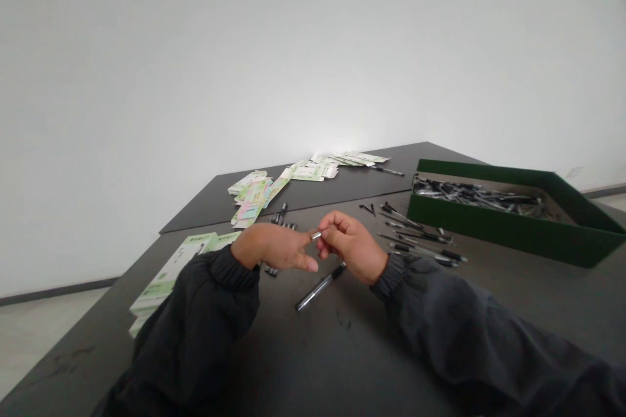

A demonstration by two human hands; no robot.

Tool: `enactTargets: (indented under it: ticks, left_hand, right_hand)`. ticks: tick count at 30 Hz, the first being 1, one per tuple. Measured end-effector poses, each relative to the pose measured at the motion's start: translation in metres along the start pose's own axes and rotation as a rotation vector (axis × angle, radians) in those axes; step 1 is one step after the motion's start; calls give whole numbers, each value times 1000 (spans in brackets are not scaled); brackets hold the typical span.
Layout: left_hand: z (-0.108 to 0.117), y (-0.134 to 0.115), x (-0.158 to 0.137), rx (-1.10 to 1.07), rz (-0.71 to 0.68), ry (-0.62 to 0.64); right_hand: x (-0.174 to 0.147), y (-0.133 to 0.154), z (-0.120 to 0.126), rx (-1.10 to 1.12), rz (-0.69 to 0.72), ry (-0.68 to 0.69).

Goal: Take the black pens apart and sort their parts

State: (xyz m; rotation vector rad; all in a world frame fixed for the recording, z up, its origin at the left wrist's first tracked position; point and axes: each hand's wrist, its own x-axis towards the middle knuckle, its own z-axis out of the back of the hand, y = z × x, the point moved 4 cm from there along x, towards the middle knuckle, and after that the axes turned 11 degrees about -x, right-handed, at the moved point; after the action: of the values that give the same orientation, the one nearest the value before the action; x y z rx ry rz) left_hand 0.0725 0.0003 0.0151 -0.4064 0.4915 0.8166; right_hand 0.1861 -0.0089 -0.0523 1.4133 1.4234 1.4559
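Note:
My right hand (353,244) pinches a small silvery cylindrical piece (317,235) between thumb and fingertips above the table; its exact kind is too small to make out. Close on its left, my left hand (280,246) is open, thumb apart, with a fingertip at or touching the piece's left end. Below both hands a clear pen with a black grip (317,289) lies slantwise on the dark table. Several black pen caps (280,215) lie partly hidden behind my left hand.
A green box (499,218) full of pen parts stands at the right. Loose pens and refills (420,238) lie beside it. Flat green-white cartons (308,171) spread along the back, and a carton stack (171,270) sits at the left. One pen (388,171) lies far back.

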Motion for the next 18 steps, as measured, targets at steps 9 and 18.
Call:
enactTargets:
  ticks: [9, 18]
  left_hand:
    - [-11, -11, 7, 23, 4, 103]
    - [-17, -17, 12, 20, 11, 109]
  right_hand:
    - [5, 1, 10, 23, 20, -8]
    - [4, 2, 10, 66, 46, 32]
